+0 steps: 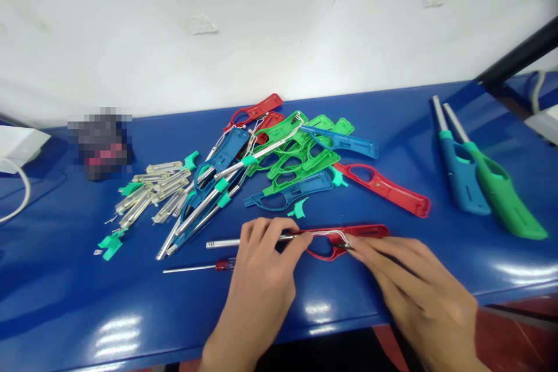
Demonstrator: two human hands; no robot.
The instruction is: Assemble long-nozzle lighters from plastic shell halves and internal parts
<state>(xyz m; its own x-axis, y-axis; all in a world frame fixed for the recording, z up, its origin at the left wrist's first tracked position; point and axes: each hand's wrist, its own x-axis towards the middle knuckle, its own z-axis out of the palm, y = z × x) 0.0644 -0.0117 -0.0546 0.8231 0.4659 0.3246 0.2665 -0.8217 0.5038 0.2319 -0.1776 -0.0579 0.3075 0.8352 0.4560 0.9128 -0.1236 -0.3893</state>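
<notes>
A red lighter shell half (366, 231) lies on the blue table at the front middle. Along its left side runs a metal tube (223, 243), with white wires (326, 233) leading from it over the shell. My left hand (268, 267) is closed on the tube, its thumb and fingertips near the shell's narrow end. At the wires' right end, the fingers of my right hand (410, 279) are pressed together over the shell; what they pinch is too small to make out. A screwdriver (222, 265) lies partly under my left hand.
Behind my hands are piled green shell halves (283, 128), a blue half (300, 186) and another red half (387, 189). Metal tubes (196, 209) and clear fuel tanks (165, 186) lie left. Blue (466, 180) and green (505, 192) lighters lie right. A white wall (261, 40) stands behind.
</notes>
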